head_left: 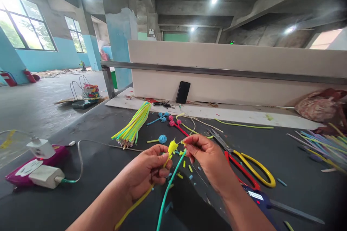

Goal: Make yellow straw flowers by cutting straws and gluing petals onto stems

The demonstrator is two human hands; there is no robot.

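your left grip (149, 164) was closed around a yellow stem (137, 204), pinching it just below its ragged yellow cluster (172, 147), likely so that the head stood steady and free to be reached. your right grip (204, 153) faced it, fingertips pressed together on what seemed a small yellow bit (184, 143). so the cluster sat between your two grips, above the dark worktop (67, 202). a teal cord (168, 184) ran from just under the right fingertips toward the near edge; whether you pinched its end too could not be made out.

below, cut yellow pieces (180, 175) lay scattered, probably within easy reach. to the right, the scissors (231, 150) lay with their handles toward you, which would suit a quick pick-up. farther left, a bundle (134, 122) of yellow and green cords lay gathered, perhaps to stay tidy. at the far side a phone (183, 92) leaned on a white board (162, 52), presumably for support.

no brand could be read on the phone or the chargers (46, 177) at left; the bright panel (255, 194) at near right was too small to read.
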